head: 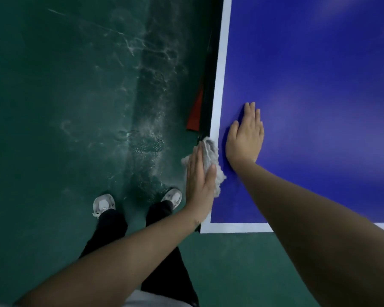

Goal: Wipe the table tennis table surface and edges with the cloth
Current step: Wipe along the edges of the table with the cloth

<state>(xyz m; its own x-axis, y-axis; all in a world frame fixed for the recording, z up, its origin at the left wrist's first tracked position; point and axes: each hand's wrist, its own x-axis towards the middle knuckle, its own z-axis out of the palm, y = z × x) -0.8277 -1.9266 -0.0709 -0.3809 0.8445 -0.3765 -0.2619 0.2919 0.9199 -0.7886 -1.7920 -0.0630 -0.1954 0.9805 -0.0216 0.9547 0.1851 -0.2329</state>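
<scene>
The blue table tennis table [319, 74] with a white border line fills the right of the head view; its near left corner is at the lower middle. A crumpled grey-white cloth [211, 158] lies over the table's left edge. My left hand [200, 182] presses the cloth against that side edge with straight fingers, thumb on top of the cloth. On the blue surface just right of the cloth, my right hand [245, 138] rests flat, palm down, fingers straight and holding nothing.
The green floor [64, 107] to the left is scuffed with pale marks. A red and black part of the table's frame [197, 111] shows under the left edge. My two feet in white shoes [103, 204] stand beside the table's corner.
</scene>
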